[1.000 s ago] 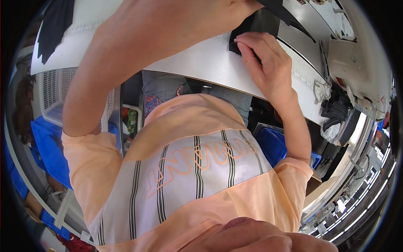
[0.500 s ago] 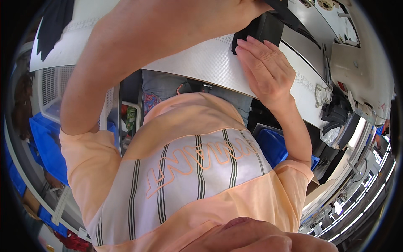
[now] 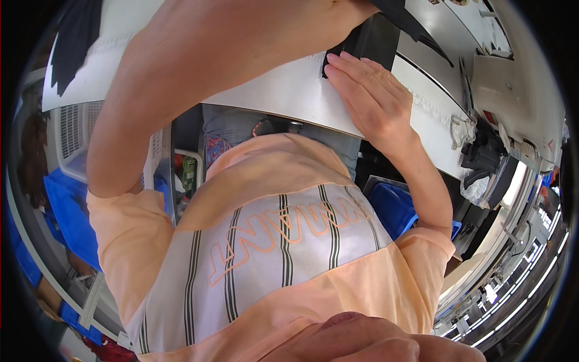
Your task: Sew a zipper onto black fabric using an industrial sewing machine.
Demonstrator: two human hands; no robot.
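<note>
My right hand (image 3: 377,96) lies palm down with its fingers stretched out and close together. Its fingertips rest at the near edge of a piece of black fabric (image 3: 377,42) on the white worktable (image 3: 283,84). A narrow black strip (image 3: 416,27) trails to the right from beside my left wrist. From the left, my left forearm (image 3: 223,48) crosses over the table toward the top edge, where the left hand itself lies out of the picture. Part of the black fabric is hidden under that arm.
A cream sewing machine (image 3: 512,90) stands at the right. More black cloth (image 3: 75,42) hangs over the table's left edge. Below are a white plastic basket (image 3: 72,136) and blue bins (image 3: 69,211) at the left, and another blue bin (image 3: 392,208) beneath my right forearm.
The black fabric has slid slightly left, and my right hand has moved left along with it. My left forearm has also shifted a little left.
</note>
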